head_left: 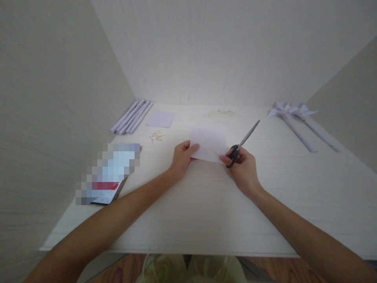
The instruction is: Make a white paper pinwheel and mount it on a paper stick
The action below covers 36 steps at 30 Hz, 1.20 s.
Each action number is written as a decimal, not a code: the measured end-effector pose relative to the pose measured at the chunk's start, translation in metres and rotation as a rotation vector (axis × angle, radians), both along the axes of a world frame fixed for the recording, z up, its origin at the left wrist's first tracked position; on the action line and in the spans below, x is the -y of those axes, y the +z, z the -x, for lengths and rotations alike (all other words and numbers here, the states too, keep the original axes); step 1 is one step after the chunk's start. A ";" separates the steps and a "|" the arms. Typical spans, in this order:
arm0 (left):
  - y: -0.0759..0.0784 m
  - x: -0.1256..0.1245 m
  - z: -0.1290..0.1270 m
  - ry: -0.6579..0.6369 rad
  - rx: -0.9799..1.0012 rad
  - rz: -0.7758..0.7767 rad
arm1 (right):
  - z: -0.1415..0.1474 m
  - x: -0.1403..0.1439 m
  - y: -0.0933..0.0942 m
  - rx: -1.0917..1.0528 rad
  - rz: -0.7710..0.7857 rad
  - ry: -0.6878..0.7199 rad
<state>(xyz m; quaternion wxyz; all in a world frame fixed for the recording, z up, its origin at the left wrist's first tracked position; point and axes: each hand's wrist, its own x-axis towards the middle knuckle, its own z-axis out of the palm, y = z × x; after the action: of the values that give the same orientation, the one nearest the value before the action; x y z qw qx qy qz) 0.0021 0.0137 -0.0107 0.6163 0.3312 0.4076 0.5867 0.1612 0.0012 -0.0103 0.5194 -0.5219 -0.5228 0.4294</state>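
Observation:
A pale, flat sheet of paper (209, 143) is held above the middle of the white table. My left hand (183, 157) grips its left edge, thumb on top. At the right edge, my right hand (243, 167) has the black handles of a pair of scissors (249, 133) in its fingers, and the blades point up and away to the right. The fingertips of that hand also touch the sheet's lower right corner. Whether the scissor blades are fully together is hard to make out.
Rolled paper tubes (132, 117) lie at the back left beside a square paper stack (160, 118). Small rubber bands (156, 136) sit before it. A phone (113, 177) rests at the left. Two paper sticks with folded ends (306, 127) lie at the right, near the side wall.

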 end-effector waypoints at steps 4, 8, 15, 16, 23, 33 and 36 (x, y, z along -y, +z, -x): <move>0.001 0.002 0.001 -0.074 -0.056 -0.016 | -0.002 -0.004 -0.001 -0.123 -0.007 -0.076; -0.001 0.004 0.001 -0.149 -0.071 -0.020 | -0.002 -0.005 0.001 -0.205 -0.010 -0.100; 0.000 0.010 -0.003 -0.161 -0.186 -0.087 | 0.001 -0.005 0.003 -0.297 -0.007 -0.123; 0.001 0.010 -0.004 -0.159 -0.215 -0.107 | 0.002 -0.005 0.003 -0.320 -0.004 -0.125; 0.002 0.012 -0.007 -0.035 -0.346 -0.160 | 0.006 -0.003 0.002 -0.380 0.021 -0.084; 0.007 0.015 -0.013 0.028 -0.390 -0.163 | 0.016 0.011 0.003 -0.224 0.118 0.121; 0.008 0.016 -0.013 0.006 -0.401 -0.149 | 0.015 0.010 0.002 -0.241 0.099 0.146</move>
<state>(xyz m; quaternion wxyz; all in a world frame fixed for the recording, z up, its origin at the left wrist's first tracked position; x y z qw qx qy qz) 0.0155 -0.0026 -0.0030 0.4949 0.4847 0.4786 0.5395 0.1460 -0.0087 -0.0088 0.5196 -0.4522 -0.4714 0.5508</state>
